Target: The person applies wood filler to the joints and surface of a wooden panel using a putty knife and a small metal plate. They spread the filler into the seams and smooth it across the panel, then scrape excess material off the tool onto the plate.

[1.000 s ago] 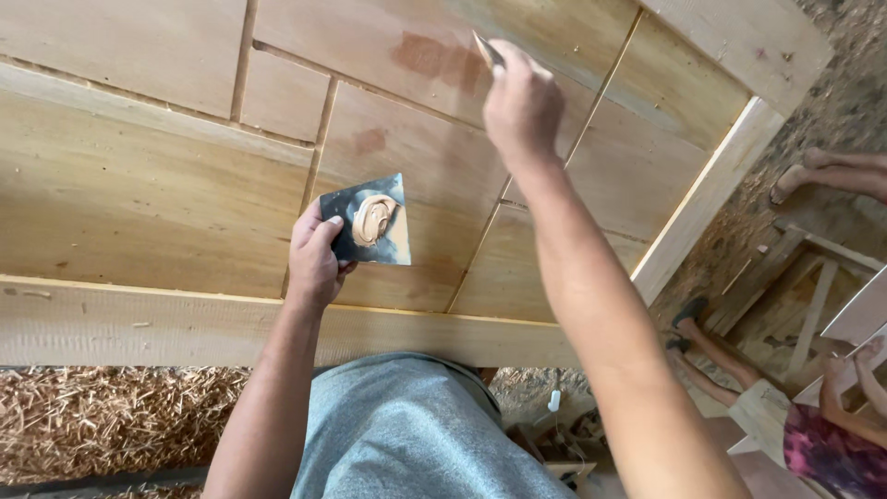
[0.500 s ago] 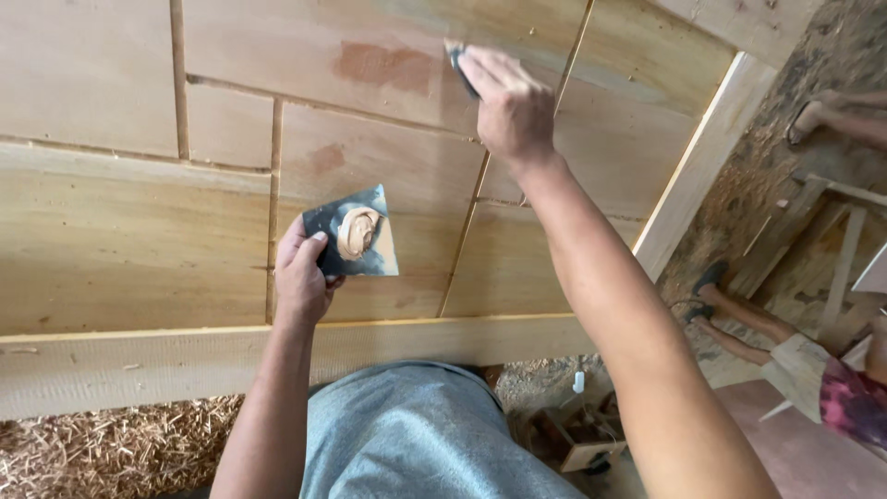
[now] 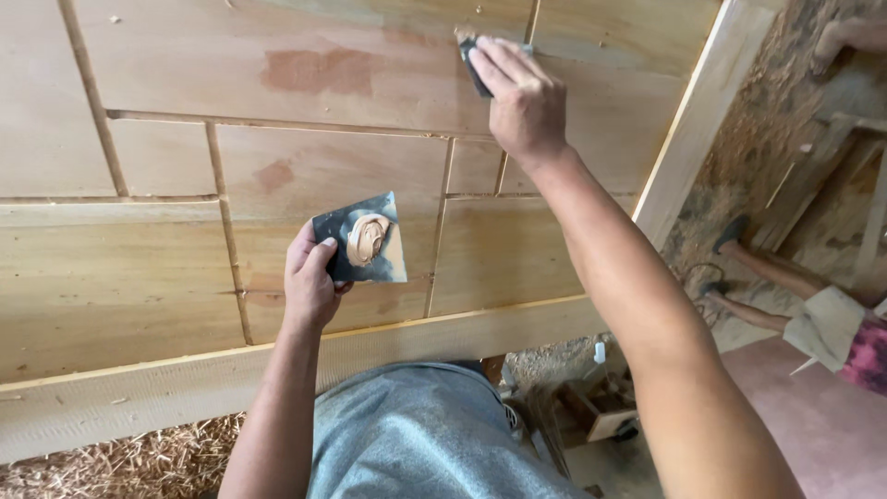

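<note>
- Two hands busy in the head view: my right hand (image 3: 522, 97) is closed around a small putty knife (image 3: 473, 63), blade pressed on the wooden panel (image 3: 370, 83) near a seam.
- My left hand (image 3: 309, 282) pinches a dark square plate (image 3: 362, 242) carrying a filler blob (image 3: 367, 237).
- Tilt that plate and I reckon the blob slides off.
- Push too hard and the blade probably gouges the wood.

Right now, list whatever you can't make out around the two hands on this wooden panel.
- Head view: the scraper blade is mostly hidden under the right hand.
- The left hand covers one corner of the dark plate holding putty.
- The wooden panel is cut off by the frame edges.
</note>
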